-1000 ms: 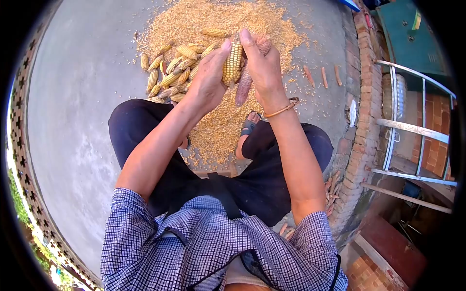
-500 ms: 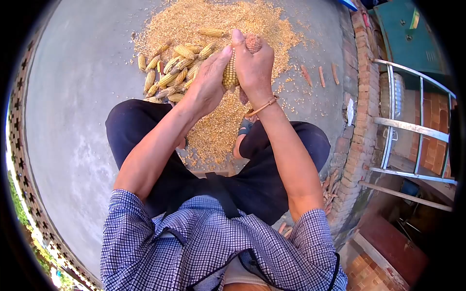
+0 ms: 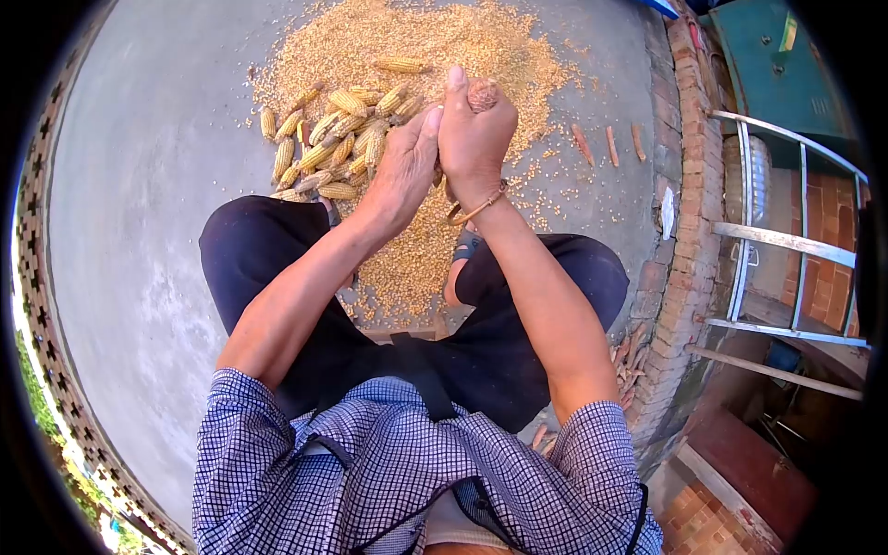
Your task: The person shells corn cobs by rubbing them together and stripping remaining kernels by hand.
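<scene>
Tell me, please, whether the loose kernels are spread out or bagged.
Spread out: the kernels lie loose across the grey floor, some beside the corn ears.

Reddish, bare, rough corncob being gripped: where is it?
Head view, upper area, slightly right of centre: the held corncob pokes from the top of the right hand, with loose yellow corn kernels behind.

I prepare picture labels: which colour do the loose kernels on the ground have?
The loose kernels are golden yellow, seen best in the head view.
</scene>
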### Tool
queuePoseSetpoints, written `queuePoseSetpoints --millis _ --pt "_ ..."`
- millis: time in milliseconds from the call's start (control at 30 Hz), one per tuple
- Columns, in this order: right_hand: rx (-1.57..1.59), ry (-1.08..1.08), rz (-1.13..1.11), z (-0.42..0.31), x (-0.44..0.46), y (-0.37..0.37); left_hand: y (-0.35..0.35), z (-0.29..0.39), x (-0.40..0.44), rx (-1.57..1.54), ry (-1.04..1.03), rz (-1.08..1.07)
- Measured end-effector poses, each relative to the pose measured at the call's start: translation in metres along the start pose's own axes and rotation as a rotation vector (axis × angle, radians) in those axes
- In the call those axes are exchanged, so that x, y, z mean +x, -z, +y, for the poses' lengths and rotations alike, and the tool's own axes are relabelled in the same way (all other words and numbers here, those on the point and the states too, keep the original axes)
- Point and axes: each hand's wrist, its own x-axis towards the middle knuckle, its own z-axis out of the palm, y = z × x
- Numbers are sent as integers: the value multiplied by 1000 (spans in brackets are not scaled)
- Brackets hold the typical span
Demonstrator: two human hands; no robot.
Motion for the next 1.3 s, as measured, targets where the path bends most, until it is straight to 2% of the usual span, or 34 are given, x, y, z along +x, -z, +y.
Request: queuePoseSetpoints --millis 33,167,267,300,400,533,567,667,700,800,900,1000,1033,1100,1200,1233,1300 --pt "-20 -9 7 4 1 1 -1 4 -4 51 -36 2" --pt "-134 18 -68 2 10 1 4 3 0 -411 -27 -48" --pt "291 -164 -186 -10 20 8 11 10 9 -456 17 -24" --pt "348 -281 -224 -13 23 12 15 14 11 -500 37 1" --pt "524 -447 -355 -28 14 23 21 22 8 -540 30 -23" --pt "377 -134 -294 -9 3 8 8 8 12 -566 -4 14" --pt "337 -128 -267 -6 1 4 5 0 12 -466 -33 52" --pt "214 -72 -216 -9 -4 -1 -8 7 5 -480 -73 135" --pt "218 -60 -142 -7 -6 -5 -7 6 3 -386 -70 101" --pt "4 -12 -48 4 -3 -10 0 3 3 -354 23 96" --pt "-148 -96 62 4 -3 -10 -5 2 -4 -413 63 67" --pt "-89 -45 -31 -5 8 -3 3 6 5 -530 9 -42" --pt "61 -84 -90 -6 13 -1 9 11 6 -552 66 -95" --pt "356 -178 -205 -9 18 5 12 9 11 -642 54 -93" --pt "496 -331 -387 -27 16 24 13 13 12 -706 66 -29" --pt "489 -289 -429 -32 12 26 11 18 10 -727 65 -13" --pt "359 -133 -366 -22 6 16 9 17 8 -710 52 21"
